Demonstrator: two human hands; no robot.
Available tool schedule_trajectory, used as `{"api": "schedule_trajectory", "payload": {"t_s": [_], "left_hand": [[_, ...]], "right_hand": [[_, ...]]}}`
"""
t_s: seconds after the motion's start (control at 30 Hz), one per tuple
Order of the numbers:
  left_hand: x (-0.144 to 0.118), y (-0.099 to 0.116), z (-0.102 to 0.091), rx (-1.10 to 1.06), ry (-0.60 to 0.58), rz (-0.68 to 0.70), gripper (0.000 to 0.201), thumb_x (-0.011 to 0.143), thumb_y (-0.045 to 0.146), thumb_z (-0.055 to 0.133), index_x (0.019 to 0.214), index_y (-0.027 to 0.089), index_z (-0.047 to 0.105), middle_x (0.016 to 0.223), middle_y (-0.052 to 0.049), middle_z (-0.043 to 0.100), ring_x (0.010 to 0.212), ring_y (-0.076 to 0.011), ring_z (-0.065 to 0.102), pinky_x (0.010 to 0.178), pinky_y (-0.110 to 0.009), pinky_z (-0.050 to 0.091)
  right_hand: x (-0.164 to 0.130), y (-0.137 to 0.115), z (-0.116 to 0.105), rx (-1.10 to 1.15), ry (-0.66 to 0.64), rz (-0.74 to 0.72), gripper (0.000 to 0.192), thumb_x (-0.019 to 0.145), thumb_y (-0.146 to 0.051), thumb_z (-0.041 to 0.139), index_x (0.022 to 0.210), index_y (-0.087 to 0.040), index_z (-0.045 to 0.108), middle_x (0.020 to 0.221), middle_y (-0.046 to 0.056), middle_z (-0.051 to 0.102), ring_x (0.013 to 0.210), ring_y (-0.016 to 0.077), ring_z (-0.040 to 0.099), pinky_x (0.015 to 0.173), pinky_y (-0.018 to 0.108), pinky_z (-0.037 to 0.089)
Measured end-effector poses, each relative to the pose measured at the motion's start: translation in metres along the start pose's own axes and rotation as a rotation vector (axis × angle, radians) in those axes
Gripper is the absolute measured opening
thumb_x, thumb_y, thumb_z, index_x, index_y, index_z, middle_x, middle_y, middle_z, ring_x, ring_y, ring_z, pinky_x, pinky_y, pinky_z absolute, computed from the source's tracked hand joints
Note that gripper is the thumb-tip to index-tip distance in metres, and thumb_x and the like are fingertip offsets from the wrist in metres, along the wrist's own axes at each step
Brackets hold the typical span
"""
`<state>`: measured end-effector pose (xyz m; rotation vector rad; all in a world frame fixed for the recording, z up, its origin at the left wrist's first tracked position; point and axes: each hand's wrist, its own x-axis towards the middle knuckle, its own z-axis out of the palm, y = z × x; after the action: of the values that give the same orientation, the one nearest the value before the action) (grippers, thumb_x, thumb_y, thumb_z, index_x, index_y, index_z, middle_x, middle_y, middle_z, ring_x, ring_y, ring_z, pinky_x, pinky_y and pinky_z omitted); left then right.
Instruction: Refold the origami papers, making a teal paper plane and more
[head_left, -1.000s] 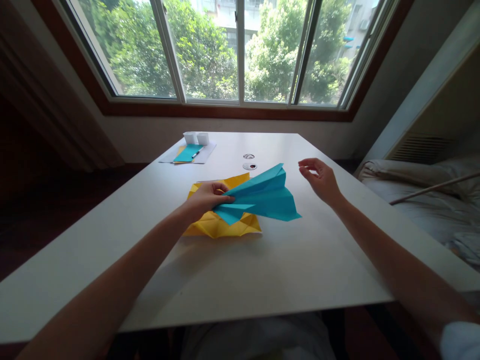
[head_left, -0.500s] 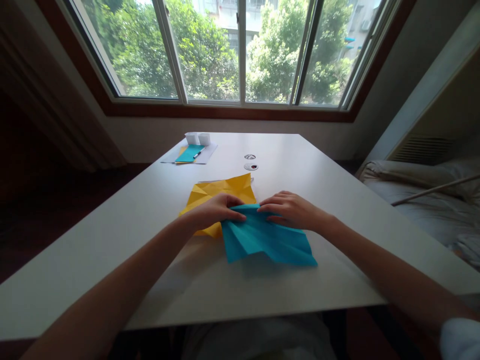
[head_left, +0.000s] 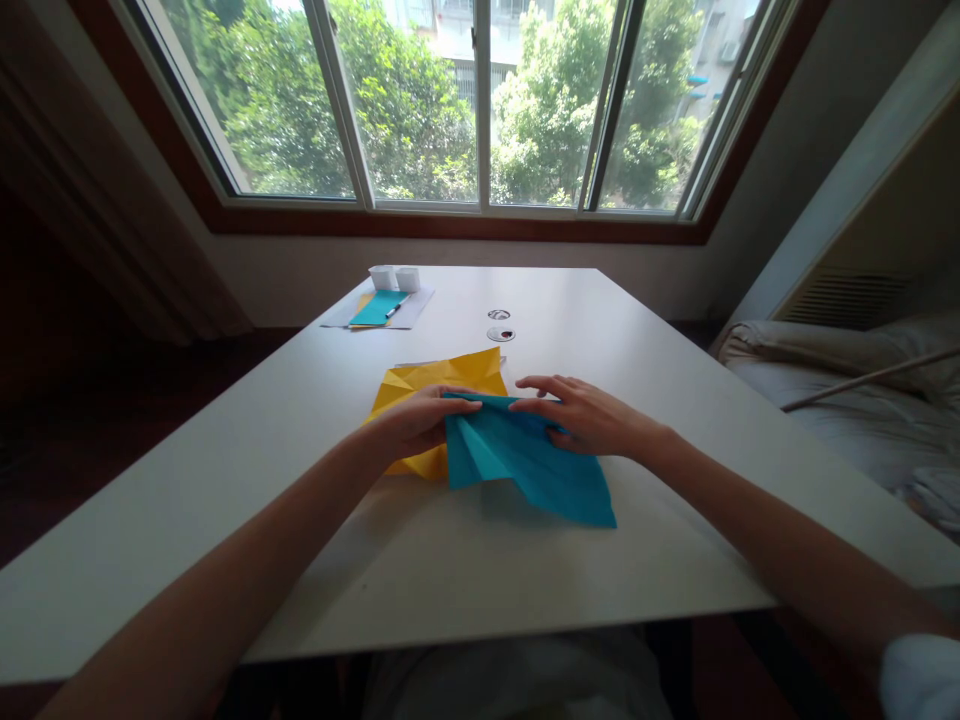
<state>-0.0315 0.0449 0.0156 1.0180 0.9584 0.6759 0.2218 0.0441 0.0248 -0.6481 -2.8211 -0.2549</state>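
A creased sheet of blue paper (head_left: 517, 450) is held slightly above the table, its lower edge bent and hanging towards me. My left hand (head_left: 424, 415) pinches its upper left corner, thumb lying along the top edge. At the upper right, my right hand (head_left: 581, 412) holds the sheet loosely: one finger rests on the top edge, another is raised off it, and a fingertip presses lower on the near face. Beneath and behind my left hand lies a yellow sheet of paper (head_left: 450, 372) with fold creases, partly covered by the hand and the blue sheet.
On the white table (head_left: 637, 350), two small white containers (head_left: 395, 278) stand at the far left beside a blue sheet (head_left: 379, 308), a pen (head_left: 396, 308) and white paper (head_left: 412, 315). Round cable covers (head_left: 501, 333) lie mid-table. A covered pile (head_left: 810, 375) stands at the right.
The blue sheet's top edge has risen and its lower edge has swung up and left. My left thumb now lies on the top edge, and a right finger has lifted from the paper.
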Motion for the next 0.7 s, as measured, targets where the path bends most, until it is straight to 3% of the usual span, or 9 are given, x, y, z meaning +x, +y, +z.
{"api": "schedule_trajectory", "payload": {"t_s": [0.2,0.33,0.57,0.7], "left_hand": [[0.0017,-0.0040,0.0004,-0.053,0.121,-0.040,0.035,0.065,0.026,0.075,0.094,0.011,0.061,0.094,-0.014,0.067,0.078,-0.0235,0.066,0.070,-0.033,0.056],[0.0005,-0.0035,-0.0003,-0.068,0.105,-0.043,0.043,0.064,0.027,0.076,0.100,0.011,0.059,0.096,-0.014,0.067,0.079,-0.0253,0.066,0.070,-0.036,0.057],[-0.0020,0.0011,0.0029,-0.038,-0.014,-0.068,0.044,0.061,0.025,0.077,0.100,0.012,0.062,0.099,-0.014,0.067,0.085,-0.0261,0.066,0.076,-0.035,0.056],[-0.0045,0.0031,0.0055,-0.009,-0.022,-0.054,0.045,0.060,0.024,0.078,0.101,0.013,0.063,0.095,-0.013,0.069,0.082,-0.0250,0.066,0.074,-0.034,0.056]], "right_hand": [[-0.0002,-0.0006,0.0062,-0.047,-0.019,0.013,0.048,0.085,-0.017,0.042,0.131,-0.025,0.036,0.131,0.011,0.041,0.113,0.0254,0.046,0.087,0.044,0.048],[0.0005,0.0023,0.0098,-0.091,0.031,0.002,0.044,0.087,-0.026,0.043,0.131,-0.026,0.037,0.130,0.010,0.044,0.121,0.0281,0.039,0.091,0.048,0.044],[0.0014,0.0072,0.0090,-0.098,0.041,0.046,0.039,0.090,-0.031,0.039,0.129,-0.029,0.041,0.130,0.010,0.044,0.109,0.0259,0.050,0.083,0.044,0.049],[0.0028,0.0062,0.0062,-0.029,0.093,0.083,0.037,0.091,-0.026,0.032,0.125,-0.025,0.045,0.125,0.010,0.048,0.107,0.0234,0.052,0.084,0.041,0.049]]}}
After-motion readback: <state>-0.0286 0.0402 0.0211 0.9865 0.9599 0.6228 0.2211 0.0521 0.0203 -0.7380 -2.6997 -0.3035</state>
